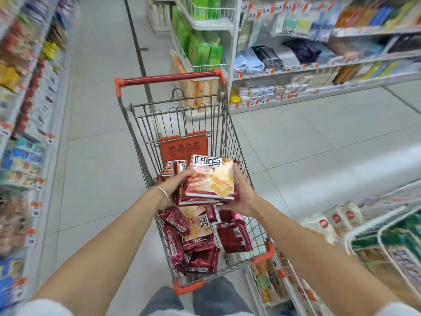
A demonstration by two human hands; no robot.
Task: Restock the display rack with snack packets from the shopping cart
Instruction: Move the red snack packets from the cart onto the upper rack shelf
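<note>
Your left grip (175,188) and right grip (242,195) clasp a stack of snack packets (211,179) between them. The left fingers curl over its left edge and the right grip clamps its right edge, holding the stack above the middle of the shopping cart (145,142). More red packets (198,238) lie loose on the cart's floor, heaped toward its near end. A thin bracelet (164,193) sits on your left wrist. The wire display rack (385,233) stands blurred beside the cart's near right corner.

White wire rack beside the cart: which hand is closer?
Right. The right hand holds the packet stack on its side toward the wire rack; the left hand on its far side.
</note>
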